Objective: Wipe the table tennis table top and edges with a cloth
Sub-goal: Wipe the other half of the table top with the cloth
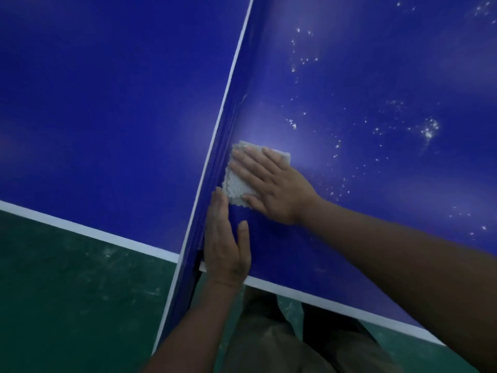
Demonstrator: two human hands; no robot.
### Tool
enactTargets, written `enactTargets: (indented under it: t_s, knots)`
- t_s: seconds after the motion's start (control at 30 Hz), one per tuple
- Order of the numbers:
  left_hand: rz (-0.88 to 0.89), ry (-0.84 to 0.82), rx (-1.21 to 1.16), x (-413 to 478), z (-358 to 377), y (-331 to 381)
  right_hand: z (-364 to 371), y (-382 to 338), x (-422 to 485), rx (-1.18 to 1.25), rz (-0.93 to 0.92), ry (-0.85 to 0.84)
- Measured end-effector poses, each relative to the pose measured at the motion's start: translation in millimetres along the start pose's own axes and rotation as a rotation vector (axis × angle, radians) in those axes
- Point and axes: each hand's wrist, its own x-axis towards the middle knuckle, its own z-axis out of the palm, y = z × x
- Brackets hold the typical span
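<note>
Step in hand: wiping the tabletop (376, 189) right beside the net (217, 162); edges not reached yet, by my read.

Right hand (271, 189): flat, fingers straight and spread, pressing the cloth (236, 184) down, not gripping it. Left hand (226, 240): also flat and holding nothing, laid along the net's base, fingertips just beside the cloth's near corner.

Cloth: small, pale grey, nubby texture, folded into a rough rectangle, mostly under the right palm.

White specks (430, 129) are scattered well to the right of the right hand, so that area looks unwiped. Next move likely calls for sweeping the cloth rightward with even pressure, pushing debris toward the white edge line (322, 300).
</note>
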Motion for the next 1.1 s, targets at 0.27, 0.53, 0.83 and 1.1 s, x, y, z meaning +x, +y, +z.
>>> enactTargets:
  t_s: [0.27, 0.53, 0.83, 1.1]
  knots:
    - [0.097, 0.022, 0.057, 55, 23, 15, -32, 114, 93, -0.049, 0.294, 0.035]
    - [0.160, -0.001, 0.070, 103, 42, 38, -17, 89, 54, -0.009, 0.008, 0.062]
    - [0.210, 0.051, 0.216, 188, 66, 54, -48, 193, 131, 0.030, 0.438, 0.109]
    - [0.162, 0.079, 0.391, 222, 77, 57, -52, 189, 124, 0.079, 0.458, 0.062]
